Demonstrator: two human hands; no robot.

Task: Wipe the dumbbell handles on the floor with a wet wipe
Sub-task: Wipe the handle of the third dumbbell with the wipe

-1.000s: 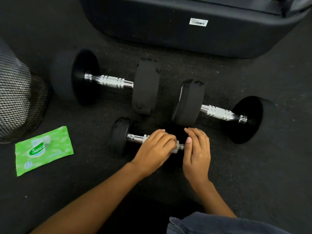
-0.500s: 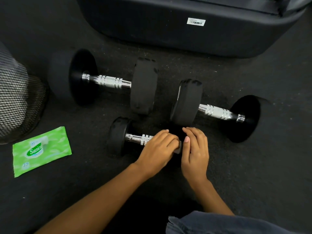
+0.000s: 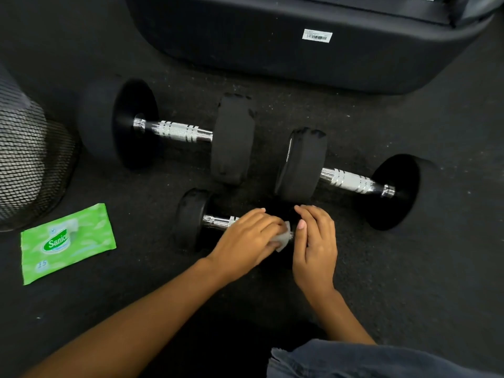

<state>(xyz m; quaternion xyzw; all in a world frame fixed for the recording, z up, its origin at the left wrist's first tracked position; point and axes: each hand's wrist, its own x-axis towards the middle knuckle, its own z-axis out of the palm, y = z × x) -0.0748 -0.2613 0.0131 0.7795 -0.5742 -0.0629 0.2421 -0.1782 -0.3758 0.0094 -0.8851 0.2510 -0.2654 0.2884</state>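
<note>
Dark floor [image 3: 409,268]: our left hand [image 3: 245,238] grips the wet wipe [image 3: 283,237] round the near handle [image 3: 218,221], right hand [image 3: 316,241] resting, fingers loose; we should twist fully round.

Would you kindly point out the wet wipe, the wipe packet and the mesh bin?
wet wipe [image 3: 283,237]: head view, exposed white fold.
wipe packet [image 3: 68,244]: head view, printed front.
mesh bin [image 3: 24,165]: head view, side wall.
</note>
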